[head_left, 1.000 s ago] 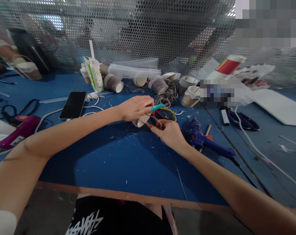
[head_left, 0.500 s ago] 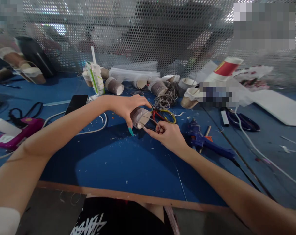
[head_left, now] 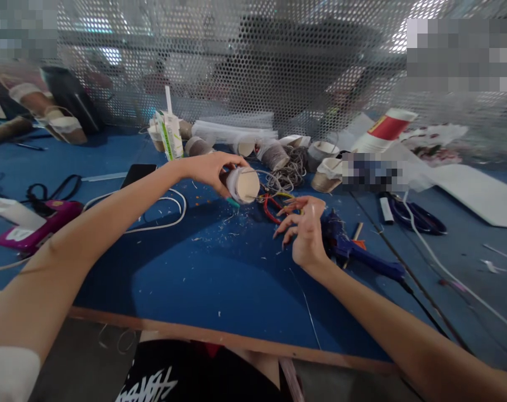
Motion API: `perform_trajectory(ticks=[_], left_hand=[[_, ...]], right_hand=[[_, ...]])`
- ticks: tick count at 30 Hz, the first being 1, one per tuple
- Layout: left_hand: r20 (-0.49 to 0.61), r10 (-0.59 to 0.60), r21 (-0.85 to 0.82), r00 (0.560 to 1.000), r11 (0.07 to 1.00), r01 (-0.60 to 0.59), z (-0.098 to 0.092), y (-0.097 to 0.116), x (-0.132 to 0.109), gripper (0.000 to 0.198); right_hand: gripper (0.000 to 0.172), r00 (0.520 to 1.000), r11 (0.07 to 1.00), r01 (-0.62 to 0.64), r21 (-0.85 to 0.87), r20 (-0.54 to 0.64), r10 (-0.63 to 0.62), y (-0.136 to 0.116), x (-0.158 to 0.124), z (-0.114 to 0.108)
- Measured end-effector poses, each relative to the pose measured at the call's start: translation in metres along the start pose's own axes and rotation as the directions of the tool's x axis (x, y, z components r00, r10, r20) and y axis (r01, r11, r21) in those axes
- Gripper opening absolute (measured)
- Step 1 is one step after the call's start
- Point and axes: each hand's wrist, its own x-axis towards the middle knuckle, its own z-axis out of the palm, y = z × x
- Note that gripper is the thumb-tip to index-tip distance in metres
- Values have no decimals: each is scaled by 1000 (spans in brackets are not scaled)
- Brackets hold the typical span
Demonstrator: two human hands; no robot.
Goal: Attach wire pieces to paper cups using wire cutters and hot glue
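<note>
My left hand [head_left: 220,172] is wrapped round a small brown-covered cup [head_left: 245,185] tipped on its side, its pale round end facing me. A thin cord seems to arch over the cup's upper edge toward the right. My right hand [head_left: 306,231] hovers open and empty to the right of the cup, fingers spread and curved. Partly behind its fingers lies a tool with red and yellow handles [head_left: 272,210]. Close by on the right is a blue glue gun [head_left: 341,240].
Several small cups, a tangle of cord [head_left: 290,172] and a drink carton [head_left: 172,137] line the back, before a perforated metal screen [head_left: 186,72]. A phone [head_left: 138,174] and a magenta device [head_left: 44,226] are at left. Dark-blue-handled scissors [head_left: 421,215] lie right.
My right hand has let go of the cord at the cup, drawn back to the right and spread its fingers. My left hand has turned the cup's pale end more toward me.
</note>
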Motion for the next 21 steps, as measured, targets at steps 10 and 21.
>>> perform_trajectory(ticks=[10,21], left_hand=[[-240,140,-29,961,988,-151,-5,5,-2,71],[-219,51,-234,974,967,-103,-1,-19,2,79]], right_hand=[[52,992,996,1,84,-128,10,0,4,4],[49,990,994,-55,98,-127,68,-2,7,6]])
